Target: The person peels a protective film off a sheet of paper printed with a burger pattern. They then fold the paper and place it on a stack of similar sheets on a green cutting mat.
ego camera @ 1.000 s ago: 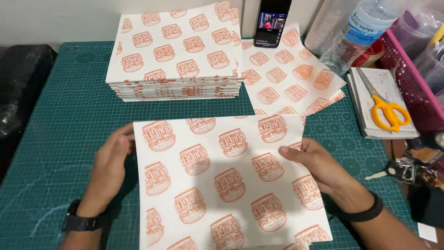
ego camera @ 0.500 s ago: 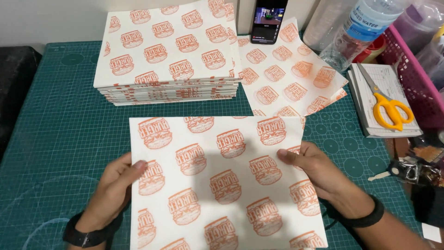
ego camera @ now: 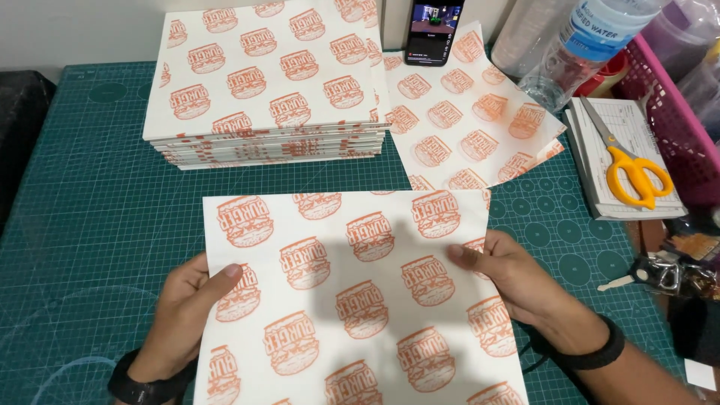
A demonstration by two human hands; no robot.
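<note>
Pinching a white paper sheet printed with orange burger motifs (ego camera: pixel 352 300) at both edges, left hand (ego camera: pixel 187 315) and right hand (ego camera: pixel 517 281) hold it flat above the green cutting mat (ego camera: pixel 90 202), likely for squaring up.

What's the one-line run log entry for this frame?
left hand: holds printed paper sheet by left edge | right hand: holds right edge | sheet over green cutting mat | sheet stack behind | scissors right

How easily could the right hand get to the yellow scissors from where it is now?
Probably yes, though not at once: the right hand grips the printed sheet. The scissors lie uncovered on a notepad on its side, with bare green mat between them.
</note>
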